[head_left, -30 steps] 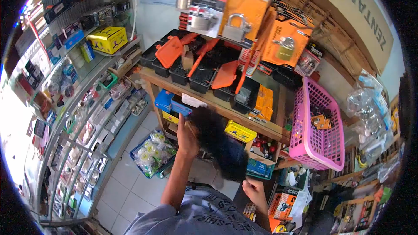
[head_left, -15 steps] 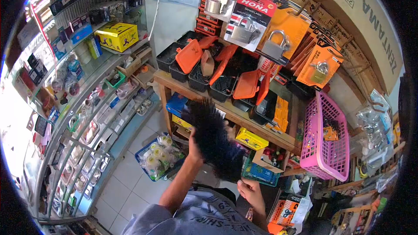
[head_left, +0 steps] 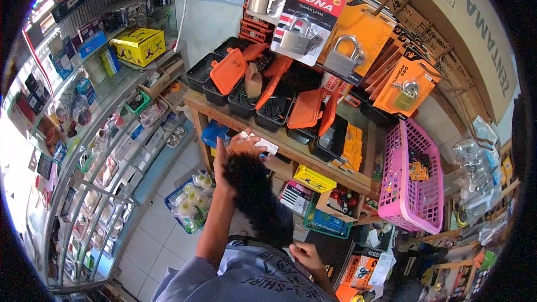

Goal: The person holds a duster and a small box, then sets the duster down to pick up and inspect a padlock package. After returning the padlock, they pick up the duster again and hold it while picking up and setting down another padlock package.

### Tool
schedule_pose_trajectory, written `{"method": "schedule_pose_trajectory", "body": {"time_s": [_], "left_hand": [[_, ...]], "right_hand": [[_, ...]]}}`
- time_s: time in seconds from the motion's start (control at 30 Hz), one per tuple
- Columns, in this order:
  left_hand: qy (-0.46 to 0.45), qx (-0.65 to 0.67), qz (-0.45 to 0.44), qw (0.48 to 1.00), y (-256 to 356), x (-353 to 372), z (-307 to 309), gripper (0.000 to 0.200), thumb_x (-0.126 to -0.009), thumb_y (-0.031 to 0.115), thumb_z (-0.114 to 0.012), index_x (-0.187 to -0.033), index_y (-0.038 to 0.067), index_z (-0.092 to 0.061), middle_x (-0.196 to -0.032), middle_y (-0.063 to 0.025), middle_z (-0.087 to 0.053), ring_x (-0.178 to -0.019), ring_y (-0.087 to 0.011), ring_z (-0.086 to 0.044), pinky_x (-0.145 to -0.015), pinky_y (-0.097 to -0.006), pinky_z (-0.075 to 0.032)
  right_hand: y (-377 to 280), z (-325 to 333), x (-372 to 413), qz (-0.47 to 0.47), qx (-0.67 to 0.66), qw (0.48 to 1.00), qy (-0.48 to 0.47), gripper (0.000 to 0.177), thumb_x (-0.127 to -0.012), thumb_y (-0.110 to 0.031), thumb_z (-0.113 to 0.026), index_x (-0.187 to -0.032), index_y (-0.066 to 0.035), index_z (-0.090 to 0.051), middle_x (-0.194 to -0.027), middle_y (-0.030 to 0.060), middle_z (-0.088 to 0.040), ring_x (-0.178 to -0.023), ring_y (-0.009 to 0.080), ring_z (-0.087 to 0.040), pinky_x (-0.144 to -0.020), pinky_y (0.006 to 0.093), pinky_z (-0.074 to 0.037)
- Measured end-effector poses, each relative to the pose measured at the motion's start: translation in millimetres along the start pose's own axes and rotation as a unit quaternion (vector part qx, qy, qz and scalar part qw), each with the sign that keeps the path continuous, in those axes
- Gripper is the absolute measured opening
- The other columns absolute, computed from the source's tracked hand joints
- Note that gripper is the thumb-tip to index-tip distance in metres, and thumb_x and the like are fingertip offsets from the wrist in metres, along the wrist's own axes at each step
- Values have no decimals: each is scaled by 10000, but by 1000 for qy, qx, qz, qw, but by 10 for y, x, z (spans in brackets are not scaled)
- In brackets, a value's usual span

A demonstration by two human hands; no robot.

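Note:
A shaggy black duster (head_left: pixel 254 190) hangs in front of me between my forearms, in the head view. My right hand (head_left: pixel 307 257) is closed at its lower end by my shirt, where a small pale part, likely the handle, shows. My left hand (head_left: pixel 238 148) is up at the duster's top end, close to the front of the wooden shelf table (head_left: pixel 246 121). Its fingers are bent around a crumpled white piece (head_left: pixel 264 144), whose kind I cannot make out. The duster hides part of this hand.
Black bins (head_left: pixel 240 100) with orange lids stand on the table, below hanging padlock packs (head_left: pixel 299 36). A pink basket (head_left: pixel 394 190) sits at the right. A glass display shelf (head_left: pixel 120 134) curves along the left. On the floor stands a blue basket (head_left: pixel 175 212) of bagged items.
My view has shifted slightly right. The duster has dropped lower and moved left in view, uncovering my left hand's fingers and the white piece. My right hand sits slightly lower.

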State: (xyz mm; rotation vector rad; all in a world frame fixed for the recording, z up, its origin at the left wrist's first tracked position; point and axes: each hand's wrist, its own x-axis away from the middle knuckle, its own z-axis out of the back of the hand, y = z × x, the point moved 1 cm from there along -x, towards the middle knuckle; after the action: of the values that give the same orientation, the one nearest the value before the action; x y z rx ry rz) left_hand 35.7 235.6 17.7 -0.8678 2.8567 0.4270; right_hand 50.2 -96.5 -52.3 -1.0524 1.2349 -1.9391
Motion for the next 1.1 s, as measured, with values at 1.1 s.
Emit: {"method": "schedule_pose_trajectory", "body": {"time_s": [1.1], "left_hand": [[64,44,38,996,-122,86,-34,690,-982,560,-283,-1385,14,-409,-1343,-200,-504,-1194,-414,-506,-1047,-549,-370]], "right_hand": [[-133,19,74,25,-47,991,120,227,-953,-177,-608,-842,19,-573,-645,-59,-445,-590,28,-383,-516,221,-313]]}}
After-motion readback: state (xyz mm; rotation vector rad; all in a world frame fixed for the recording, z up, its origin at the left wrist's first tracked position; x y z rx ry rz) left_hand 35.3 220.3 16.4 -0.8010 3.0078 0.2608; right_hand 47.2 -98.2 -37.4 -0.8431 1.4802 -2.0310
